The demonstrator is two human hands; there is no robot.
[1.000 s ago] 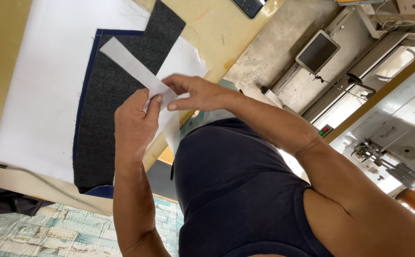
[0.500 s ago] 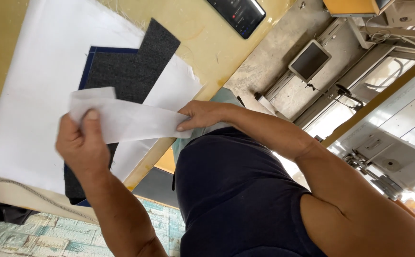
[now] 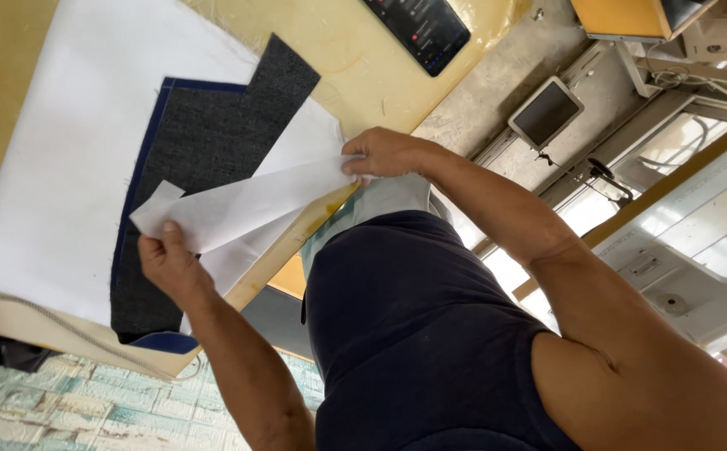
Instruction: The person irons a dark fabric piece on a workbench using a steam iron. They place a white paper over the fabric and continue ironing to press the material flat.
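Holding a long white strip [image 3: 247,205] taut between both hands, the person stands at the edge of a yellow table [image 3: 355,79]. A second ago the hands were close together on the strip; since then the left hand [image 3: 167,263] has slid outward along it, so the strip is now drawn to its full length, slanting across the near corner of a dark grey fabric piece [image 3: 205,142]. It appears to be lifted above the fabric rather than laid on it.

The right hand [image 3: 388,154] pinches the strip's end just beside the fabric's right edge, fingers pressed together on it; the left hand grips the other end over the fabric's lower part, thumb on top, but the fingers underneath are hidden, so I cannot tell how they lie.

Under the grey fabric lies a blue fabric layer [image 3: 159,342], showing only as a border, and under both a large white sheet [image 3: 55,167]; beyond the fabric, toward the table's far edge, rests a dark phone [image 3: 418,29].
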